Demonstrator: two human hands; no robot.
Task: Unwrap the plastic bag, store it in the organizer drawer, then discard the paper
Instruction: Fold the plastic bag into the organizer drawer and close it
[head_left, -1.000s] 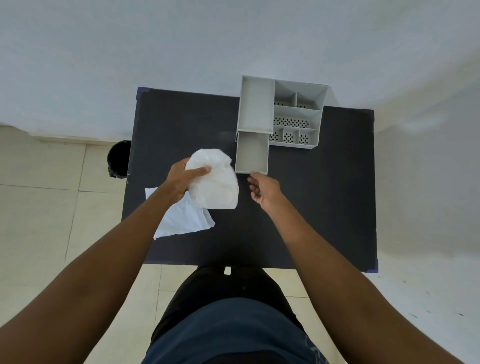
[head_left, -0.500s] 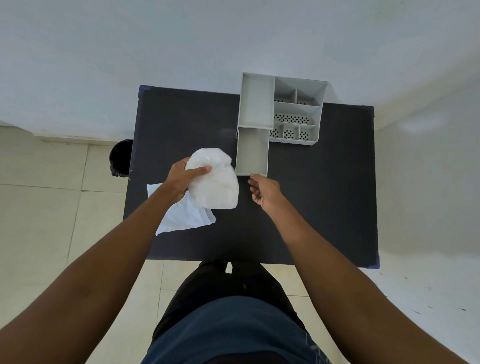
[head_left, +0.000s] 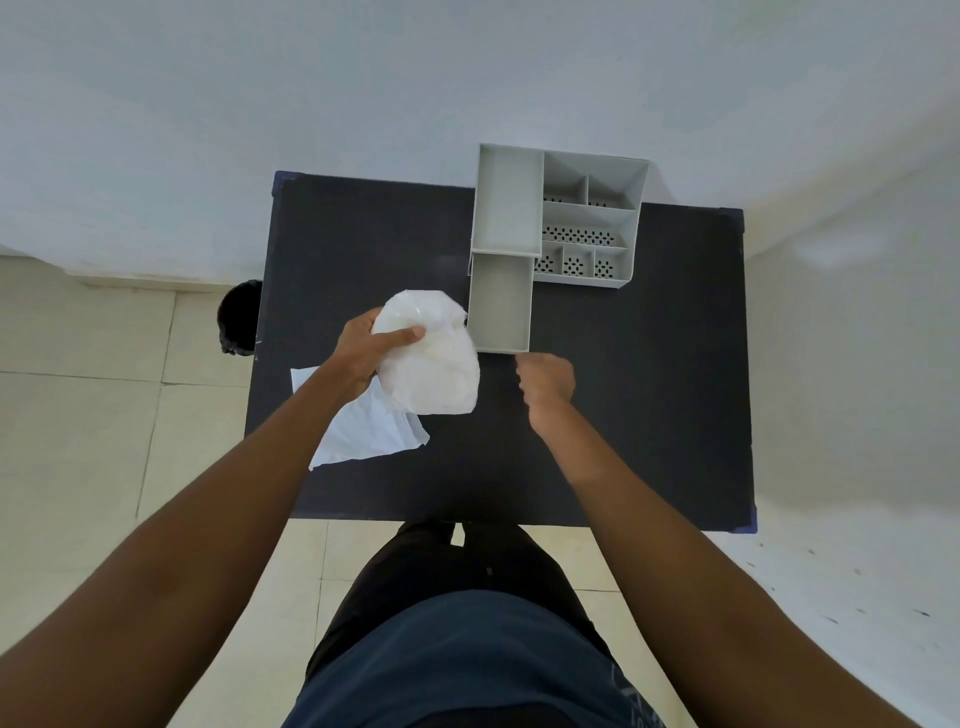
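Left hand gripping plastic bag above table; drawer pulled out, paper flat below.

Left hand (head_left: 363, 353) reaches in from 7 o'clock, thumb laid across the crumpled white plastic bag (head_left: 434, 358), fingers wrapped behind it; bag is held above the black table (head_left: 649, 395), just beside the near-left corner of the open organizer drawer (head_left: 501, 304). Right hand (head_left: 548, 379) comes from 5 o'clock, fingers curled inward, holding nothing visible, just off the drawer's front edge. Grey organizer (head_left: 587, 218) sits at table's 12 o'clock edge. White paper (head_left: 363, 426) lies flat at 9 o'clock, overhanging the left edge. Black bin (head_left: 240, 317) on the floor beyond that edge. Right half of table open.
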